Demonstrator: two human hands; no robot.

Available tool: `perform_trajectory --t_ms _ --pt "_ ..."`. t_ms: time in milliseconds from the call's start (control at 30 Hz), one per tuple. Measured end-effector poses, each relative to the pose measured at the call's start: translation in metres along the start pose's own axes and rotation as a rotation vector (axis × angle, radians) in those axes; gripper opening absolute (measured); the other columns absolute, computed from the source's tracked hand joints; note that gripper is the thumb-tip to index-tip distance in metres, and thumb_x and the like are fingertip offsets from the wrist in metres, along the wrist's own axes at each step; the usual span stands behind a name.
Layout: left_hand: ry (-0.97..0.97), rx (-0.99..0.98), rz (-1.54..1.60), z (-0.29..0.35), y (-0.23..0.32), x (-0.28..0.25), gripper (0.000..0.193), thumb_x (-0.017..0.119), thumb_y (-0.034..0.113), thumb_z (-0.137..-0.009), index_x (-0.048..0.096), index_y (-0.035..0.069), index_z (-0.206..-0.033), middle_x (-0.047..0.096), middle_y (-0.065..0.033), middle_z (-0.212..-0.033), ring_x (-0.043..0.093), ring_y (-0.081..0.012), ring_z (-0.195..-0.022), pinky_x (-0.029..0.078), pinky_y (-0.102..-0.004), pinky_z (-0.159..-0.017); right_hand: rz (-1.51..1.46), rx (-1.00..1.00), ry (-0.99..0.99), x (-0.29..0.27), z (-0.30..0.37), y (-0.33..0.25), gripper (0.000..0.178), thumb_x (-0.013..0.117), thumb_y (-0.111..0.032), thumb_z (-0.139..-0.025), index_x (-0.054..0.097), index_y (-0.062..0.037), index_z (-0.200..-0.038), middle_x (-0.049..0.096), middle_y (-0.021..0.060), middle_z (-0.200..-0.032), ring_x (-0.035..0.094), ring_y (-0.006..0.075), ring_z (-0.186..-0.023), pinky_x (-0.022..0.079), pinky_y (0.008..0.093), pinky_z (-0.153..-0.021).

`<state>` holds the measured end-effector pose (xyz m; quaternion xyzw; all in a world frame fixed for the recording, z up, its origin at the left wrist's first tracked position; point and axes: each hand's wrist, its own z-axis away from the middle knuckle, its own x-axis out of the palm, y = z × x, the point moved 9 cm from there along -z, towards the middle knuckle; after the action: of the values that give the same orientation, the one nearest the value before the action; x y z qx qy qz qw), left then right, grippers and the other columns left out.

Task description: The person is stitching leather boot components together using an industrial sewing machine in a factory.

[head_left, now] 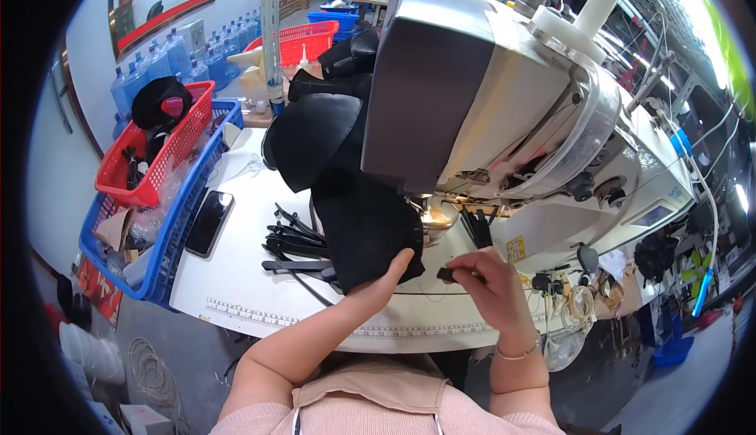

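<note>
A broad, soft-looking black cloth piece [366, 234] lies at the center of the frame on a white sewing table [256, 281] with a ruler scale along its front edge. Its right edge is near the lit needle area [438, 216] of a large white-and-grey industrial sewing machine [465, 96], which fills the upper middle and right. The bare left hand [386, 279], at the lower center, grips the cloth piece's lower right corner: the thumb lies on top, pointing toward the upper right, and the other fingers are hidden beneath. Just to its right, the bare right hand [492, 281], with a thin bracelet at the wrist, pinches a small dark scrap [446, 274] between thumb and fingertips; the scrap is apart from the cloth piece.

A smooth, shiny black curved panel [315, 136] adjoins the cloth piece toward the upper left; whether they are joined is unclear. A loose heap of narrow black straps [295, 242] lies left of the cloth piece, and thin black strips [477, 226] fan out above the right hand. Farther left, a black smartphone [209, 224] rests beside a blue plastic basket [169, 266] with a red plastic basket [177, 151] on top.
</note>
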<state>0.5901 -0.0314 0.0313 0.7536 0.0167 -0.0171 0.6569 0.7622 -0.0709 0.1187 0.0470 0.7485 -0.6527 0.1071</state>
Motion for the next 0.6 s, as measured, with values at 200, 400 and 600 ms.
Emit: perform_trajectory --t_ms 200,400,600 --pt "0.067 0.064 -0.074 -0.001 -0.015 0.000 0.063 0.065 0.039 -0.081 0.043 0.000 -0.125 0.046 -0.0147 -0.126 0.043 -0.0278 -0.117 0.031 -0.0347 -0.100 0.324 -0.230 -0.298 0.041 0.018 -0.061 0.025 0.061 -0.004 -0.081 0.065 -0.0071 -0.105 0.063 0.0074 -0.079 0.060 0.0165 -0.071 0.047 0.0257 -0.068" --pt "-0.109 0.084 0.125 -0.006 -0.006 0.017 0.037 0.062 0.026 -0.085 0.056 0.002 -0.112 0.058 -0.0102 -0.107 0.056 -0.0218 -0.098 0.043 -0.0305 -0.085 -0.791 0.000 -0.068 0.079 -0.016 -0.020 0.025 0.048 0.009 -0.086 0.053 0.0047 -0.110 0.060 0.0103 -0.091 0.063 0.0187 -0.087 0.054 0.0286 -0.076" --pt "-0.081 0.335 -0.043 -0.002 0.035 0.003 0.024 0.059 0.016 -0.087 0.059 0.004 -0.107 0.060 -0.0088 -0.103 0.058 -0.0180 -0.093 0.045 -0.0303 -0.078 -0.125 -0.303 0.381 0.043 -0.012 -0.007 0.006 0.060 -0.002 -0.084 0.057 0.0003 -0.089 0.060 0.0032 -0.082 0.057 0.0065 -0.072 0.044 0.0171 -0.060"
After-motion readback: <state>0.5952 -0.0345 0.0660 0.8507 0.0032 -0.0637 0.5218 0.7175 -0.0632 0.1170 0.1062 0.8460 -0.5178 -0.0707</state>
